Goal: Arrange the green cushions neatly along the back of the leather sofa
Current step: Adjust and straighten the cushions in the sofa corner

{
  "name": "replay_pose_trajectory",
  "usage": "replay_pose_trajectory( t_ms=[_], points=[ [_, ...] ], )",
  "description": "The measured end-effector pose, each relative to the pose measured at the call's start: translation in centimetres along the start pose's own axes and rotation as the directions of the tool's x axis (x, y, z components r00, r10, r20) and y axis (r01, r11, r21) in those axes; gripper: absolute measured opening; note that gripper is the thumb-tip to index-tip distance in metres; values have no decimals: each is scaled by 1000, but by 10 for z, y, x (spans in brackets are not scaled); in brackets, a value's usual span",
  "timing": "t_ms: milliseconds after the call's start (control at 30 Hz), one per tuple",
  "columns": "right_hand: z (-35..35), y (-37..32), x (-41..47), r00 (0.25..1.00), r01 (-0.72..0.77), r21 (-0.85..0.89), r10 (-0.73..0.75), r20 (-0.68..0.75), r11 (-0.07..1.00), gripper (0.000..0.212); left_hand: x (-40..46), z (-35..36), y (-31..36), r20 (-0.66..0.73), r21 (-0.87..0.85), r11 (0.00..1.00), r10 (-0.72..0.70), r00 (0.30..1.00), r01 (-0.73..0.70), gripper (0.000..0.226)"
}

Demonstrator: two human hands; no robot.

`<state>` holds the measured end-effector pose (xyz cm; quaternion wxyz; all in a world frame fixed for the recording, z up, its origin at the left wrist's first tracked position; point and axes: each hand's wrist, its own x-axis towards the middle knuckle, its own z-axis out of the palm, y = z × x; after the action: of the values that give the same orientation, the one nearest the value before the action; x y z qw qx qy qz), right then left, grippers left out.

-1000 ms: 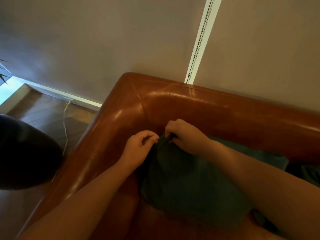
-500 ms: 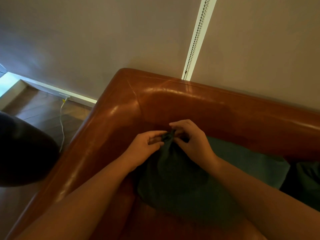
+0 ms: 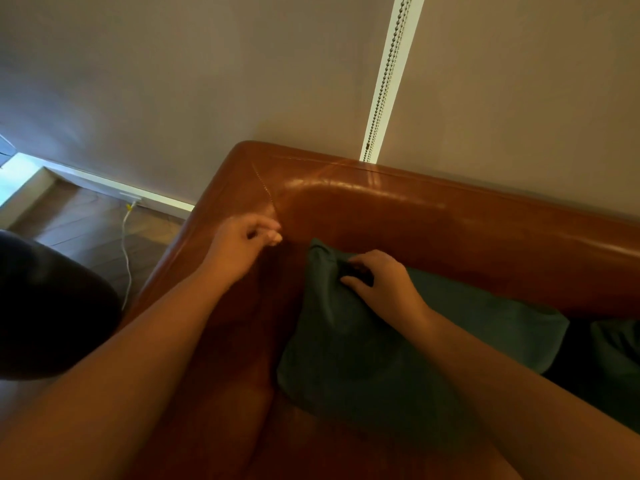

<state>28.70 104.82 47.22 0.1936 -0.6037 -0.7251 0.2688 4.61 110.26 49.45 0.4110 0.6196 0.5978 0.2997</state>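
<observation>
A dark green cushion (image 3: 349, 344) leans in the left corner of the brown leather sofa (image 3: 433, 220), its top edge against the backrest. My right hand (image 3: 379, 280) grips the cushion's upper left part, fingers curled into the fabric. My left hand (image 3: 242, 245) hovers by the sofa's corner seam, off the cushion, fingers loosely curled and holding nothing. A second green cushion (image 3: 620, 358) shows partly at the right edge, beside the first.
A grey wall stands right behind the sofa, with a white strip and bead chain (image 3: 384, 77) hanging down it. A dark rounded object (image 3: 48, 306) sits left of the armrest. A white cable (image 3: 126, 244) runs over the wooden floor.
My left hand has let go of the cushion's corner and drawn away to the left. My right hand stays on the cushion's top. The view has shifted left, so the cushion sits further right.
</observation>
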Motion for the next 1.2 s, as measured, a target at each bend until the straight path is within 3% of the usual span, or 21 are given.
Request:
replay_pose_trajectory(
  t_ms=[100,133,233,367,433,533,633,733,867,933,1000,1067,1200],
  points=[
    [-1,-2,5,999,-26,-27,27,17,999,24,-14,16,-7,314,87,987,-154,937,134,20],
    [-1,-4,6,999,-29,-27,30,31,999,22,-19,27,-5,339,81,985,-170,925,152,22],
    [-2,-5,9,999,-43,5,43,29,999,23,-27,61,3,162,51,994,-108,981,101,16],
    [-12,-4,6,998,15,95,-10,-54,995,25,-39,82,12,-27,-206,965,-172,985,163,16],
    [-20,-5,5,998,58,105,-55,-30,993,29,-44,86,11,-49,-235,962,-156,987,141,17],
    [-26,-10,4,993,99,79,-103,56,992,34,-48,88,12,-26,-431,884,-214,977,182,28],
    [-30,-11,3,989,112,79,-119,89,991,34,-44,83,8,-114,-151,987,-77,991,59,29],
    [-37,-6,11,995,62,160,-74,74,985,34,-37,74,5,-164,-50,998,35,986,-44,32],
    [-35,-6,12,997,77,149,-80,14,986,18,-28,62,-1,-99,-62,998,0,995,-6,37],
    [-37,-5,9,998,55,54,-57,22,997,7,-22,54,-4,-121,-107,993,-54,991,41,29],
    [-34,-2,4,993,19,-42,-14,117,999,17,-20,46,-2,-41,-265,953,-162,986,146,12],
    [-28,-2,0,989,-18,-104,33,141,994,31,-18,45,0,88,-361,908,-193,977,212,31],
    [-13,-8,0,994,-73,-234,91,66,969,31,-10,48,4,-18,-217,968,-135,991,128,25]
  ],
)
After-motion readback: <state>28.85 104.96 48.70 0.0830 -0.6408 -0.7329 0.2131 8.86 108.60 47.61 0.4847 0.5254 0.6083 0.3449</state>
